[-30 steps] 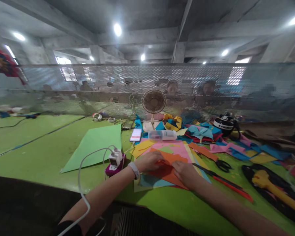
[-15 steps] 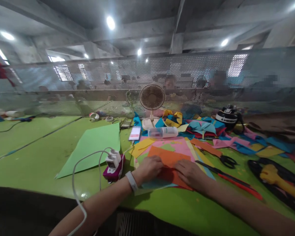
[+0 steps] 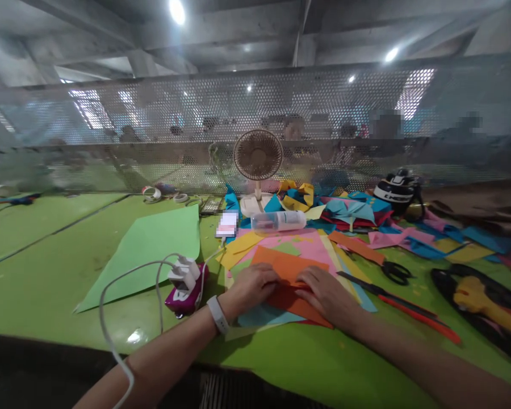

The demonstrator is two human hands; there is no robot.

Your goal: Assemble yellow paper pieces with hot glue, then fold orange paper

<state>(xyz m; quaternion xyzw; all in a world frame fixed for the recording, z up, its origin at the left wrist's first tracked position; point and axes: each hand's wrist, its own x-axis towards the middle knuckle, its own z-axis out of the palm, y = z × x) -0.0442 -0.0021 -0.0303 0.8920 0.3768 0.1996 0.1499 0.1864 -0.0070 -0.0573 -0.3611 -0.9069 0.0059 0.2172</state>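
Observation:
A sheet of orange paper [image 3: 300, 307] lies in front of me on a stack of coloured paper, with a raised crease across its middle. My left hand [image 3: 255, 285], a white band on its wrist, grips the crease from the left with curled fingers. From the right, my right hand [image 3: 323, 289] pinches the same crease between thumb and fingers. Below the orange sheet show pink paper [image 3: 315, 245], yellow paper [image 3: 241, 248] and light blue paper [image 3: 259, 316]. Right of my right hand are a long red-handled cutter [image 3: 409, 309] and black scissors [image 3: 394, 271].
A purple power strip [image 3: 185, 295] with white chargers stands left; its cable crosses my left forearm. Behind are green paper [image 3: 153, 244], a phone [image 3: 227, 224], a clear bottle [image 3: 279, 221], a fan [image 3: 258, 154] and paper scraps. A yellow glue gun [image 3: 481, 298] lies on a black tray at right.
My view has tilted down and shifted slightly. My right hand's thumb and fingers have come together at the crease; both hands stay on the orange paper.

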